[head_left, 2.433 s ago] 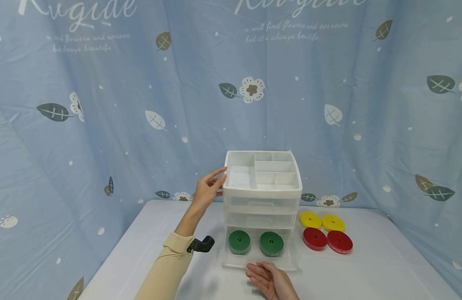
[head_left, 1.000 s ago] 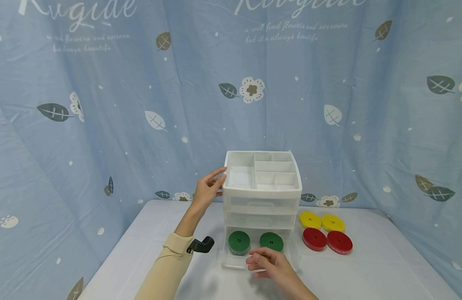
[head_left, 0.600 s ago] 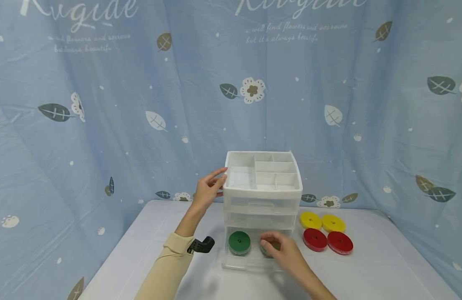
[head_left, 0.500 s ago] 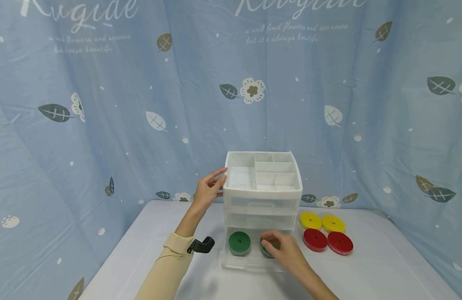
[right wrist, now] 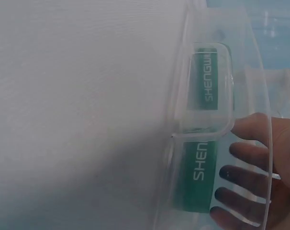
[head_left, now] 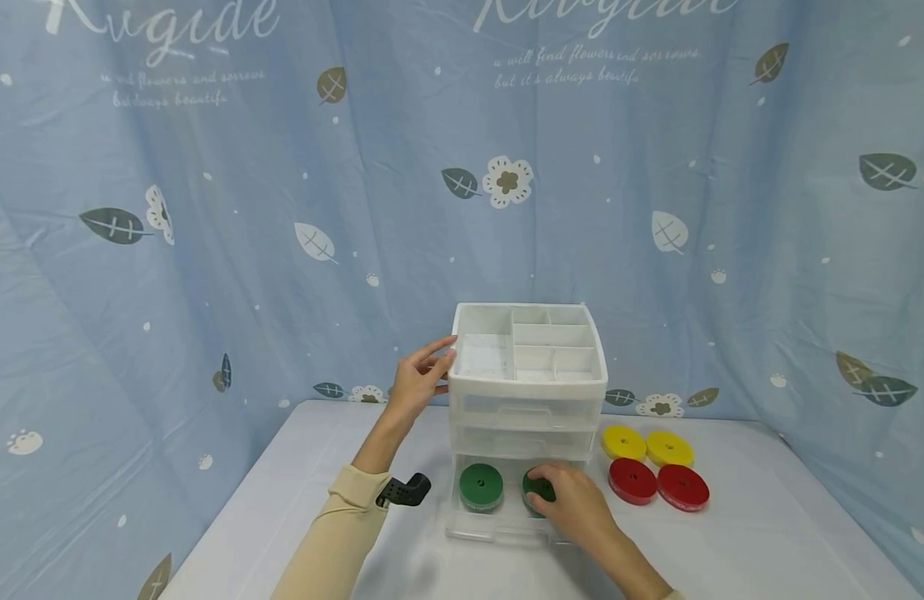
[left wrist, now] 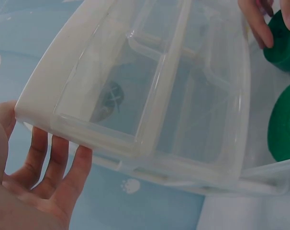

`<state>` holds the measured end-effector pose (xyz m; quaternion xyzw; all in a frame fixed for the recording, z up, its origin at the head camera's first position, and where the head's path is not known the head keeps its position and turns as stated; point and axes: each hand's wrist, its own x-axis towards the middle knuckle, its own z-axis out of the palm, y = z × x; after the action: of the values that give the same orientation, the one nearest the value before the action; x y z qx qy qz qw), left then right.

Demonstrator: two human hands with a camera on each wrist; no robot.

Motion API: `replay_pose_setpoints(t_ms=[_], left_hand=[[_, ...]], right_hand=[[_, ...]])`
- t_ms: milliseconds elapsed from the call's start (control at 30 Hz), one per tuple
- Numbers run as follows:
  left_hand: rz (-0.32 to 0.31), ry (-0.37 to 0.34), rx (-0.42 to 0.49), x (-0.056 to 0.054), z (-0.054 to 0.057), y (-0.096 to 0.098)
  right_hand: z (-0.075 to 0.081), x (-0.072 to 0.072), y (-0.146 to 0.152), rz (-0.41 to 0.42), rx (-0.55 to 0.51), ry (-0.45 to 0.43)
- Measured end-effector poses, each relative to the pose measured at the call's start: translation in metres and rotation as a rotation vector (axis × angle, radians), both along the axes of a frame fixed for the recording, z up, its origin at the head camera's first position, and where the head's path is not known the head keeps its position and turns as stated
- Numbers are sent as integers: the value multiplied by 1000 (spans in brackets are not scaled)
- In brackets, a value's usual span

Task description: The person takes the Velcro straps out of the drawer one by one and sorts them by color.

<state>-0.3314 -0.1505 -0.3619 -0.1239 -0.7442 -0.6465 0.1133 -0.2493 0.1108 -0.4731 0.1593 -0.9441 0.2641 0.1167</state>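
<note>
A white drawer organizer [head_left: 529, 387] with clear drawers stands mid-table, its bottom drawer [head_left: 484, 531] pulled out. Two green tape rolls, a left one [head_left: 480, 483] and a right one [head_left: 535, 485], lie flat in that drawer. At the organizer's upper left corner my left hand [head_left: 417, 379] rests its fairly straight fingers against the side. My right hand [head_left: 577, 500] curls thumb and fingers round the right green roll, partly covering it. Through the clear drawer front, the right wrist view shows green roll sides [right wrist: 200, 179] with white lettering and my right fingers [right wrist: 245, 177] beside them.
Two yellow rolls [head_left: 623, 442] and two red rolls [head_left: 632, 481] lie on the white table [head_left: 761, 533] right of the organizer. The organizer's top has open compartments [head_left: 555, 333]. A blue patterned curtain [head_left: 402, 208] hangs behind and at both sides.
My right hand has risen from in front of the open drawer, moved over it and come down onto the right green roll. My left hand has stayed at the organizer's corner.
</note>
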Motion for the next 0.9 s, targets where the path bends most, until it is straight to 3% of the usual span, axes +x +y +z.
replay_pose_setpoints(t_ms=[400,900], left_hand=[[2,7,0,0,-1,0],[7,1,-4,2,0,1]], right_hand=[[0,-5,-3,29,59,-25],[1,-5,-6,-3,63,-58]])
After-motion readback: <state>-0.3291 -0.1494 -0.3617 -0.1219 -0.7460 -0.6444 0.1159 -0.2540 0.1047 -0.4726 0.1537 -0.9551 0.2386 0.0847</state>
